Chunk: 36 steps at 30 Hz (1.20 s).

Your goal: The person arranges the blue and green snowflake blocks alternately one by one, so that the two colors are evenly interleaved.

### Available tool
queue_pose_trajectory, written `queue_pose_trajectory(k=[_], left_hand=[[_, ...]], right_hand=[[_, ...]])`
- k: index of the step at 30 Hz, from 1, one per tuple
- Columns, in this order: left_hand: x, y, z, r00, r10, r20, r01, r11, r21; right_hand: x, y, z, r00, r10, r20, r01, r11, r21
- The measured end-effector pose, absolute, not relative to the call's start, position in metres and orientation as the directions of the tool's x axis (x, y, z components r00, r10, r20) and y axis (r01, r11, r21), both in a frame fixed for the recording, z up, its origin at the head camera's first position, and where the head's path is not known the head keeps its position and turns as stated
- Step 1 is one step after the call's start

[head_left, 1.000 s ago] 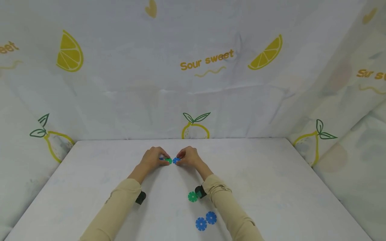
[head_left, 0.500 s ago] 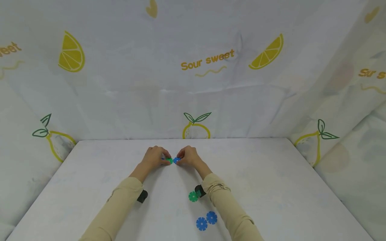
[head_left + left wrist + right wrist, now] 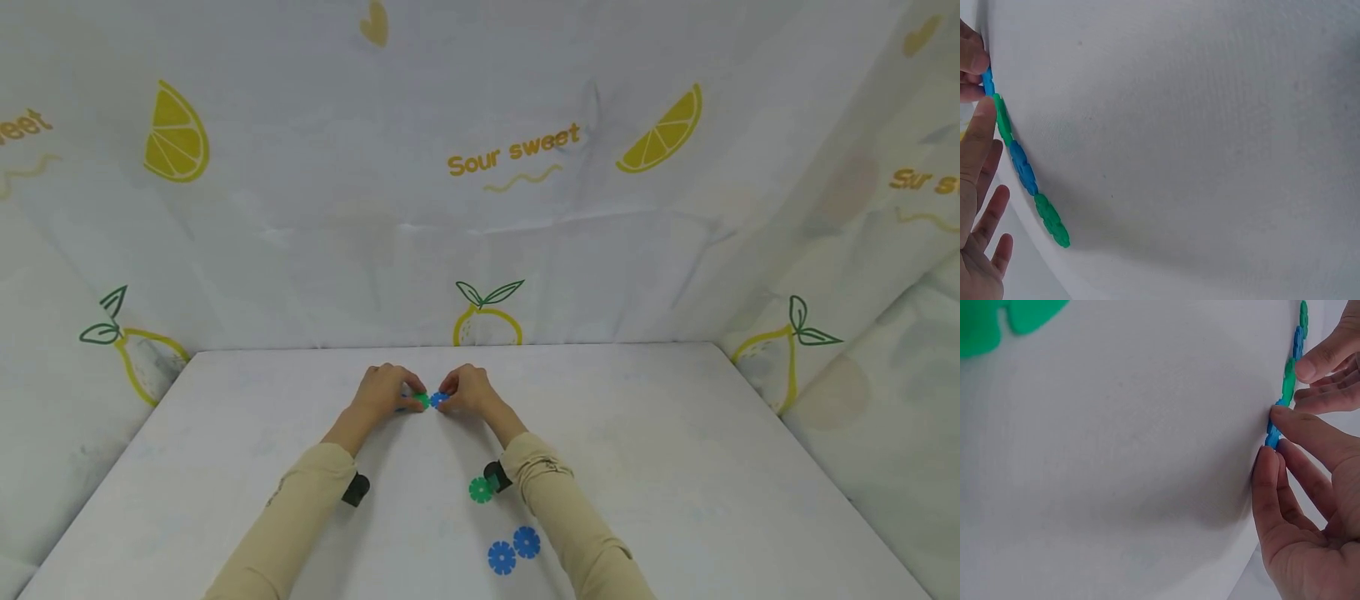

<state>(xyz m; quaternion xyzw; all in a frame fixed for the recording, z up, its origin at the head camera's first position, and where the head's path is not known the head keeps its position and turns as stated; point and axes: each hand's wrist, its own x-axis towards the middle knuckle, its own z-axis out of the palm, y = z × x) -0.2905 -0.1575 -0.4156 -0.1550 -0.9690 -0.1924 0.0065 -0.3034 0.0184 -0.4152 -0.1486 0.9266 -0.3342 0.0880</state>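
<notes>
At the far part of the table, my left hand (image 3: 382,393) pinches a green notched snowflake disc (image 3: 423,402) between thumb and index finger. Opposite it, my right hand (image 3: 468,390) holds a blue notched disc (image 3: 438,401) by its edges, rim to rim with the green one. Seen from the left wrist, the discs form a row: an end green disc (image 3: 1052,220), a blue disc (image 3: 1023,167), a green disc (image 3: 1002,120), and the blue one under the right hand's fingers. The left hand partly hides this row in the head view.
Nearer the front lie a loose green disc (image 3: 481,490), beside the black right wrist camera (image 3: 497,476), and two blue discs (image 3: 502,557) (image 3: 527,542) left of the right sleeve. A white cloth with lemon prints (image 3: 487,250) rises behind the table (image 3: 637,433).
Both hands stay at the same spot with the discs between their fingers. The gap between the held green and blue discs has narrowed slightly; the loose discs have not moved.
</notes>
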Motion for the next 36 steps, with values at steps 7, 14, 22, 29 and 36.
queue_pose_trajectory(k=[7, 14, 22, 29, 36], left_hand=[[-0.292, -0.160, -0.413, -0.947, 0.298, 0.119, 0.320, 0.849, 0.420], [-0.292, -0.159, -0.418, -0.952, 0.289, 0.102, 0.303, 0.833, 0.463], [-0.289, -0.152, -0.423, -0.947, 0.295, 0.129, 0.318, 0.798, 0.512], [-0.290, -0.143, -0.425, -0.949, 0.294, 0.112, 0.306, 0.778, 0.548], [-0.294, -0.140, -0.427, -0.949, 0.297, 0.103, 0.306, 0.795, 0.523]], right_hand=[[-0.305, 0.029, -0.413, -0.942, -0.331, -0.046, -0.223, 0.726, -0.651], [-0.298, 0.055, -0.405, -0.956, -0.286, -0.062, -0.136, 0.622, -0.771], [-0.280, 0.085, -0.395, -0.946, -0.314, -0.075, -0.098, 0.502, -0.860], [-0.257, 0.114, -0.392, -0.915, -0.397, -0.067, -0.116, 0.420, -0.900], [-0.231, 0.146, -0.390, -0.897, -0.438, -0.054, -0.125, 0.370, -0.920]])
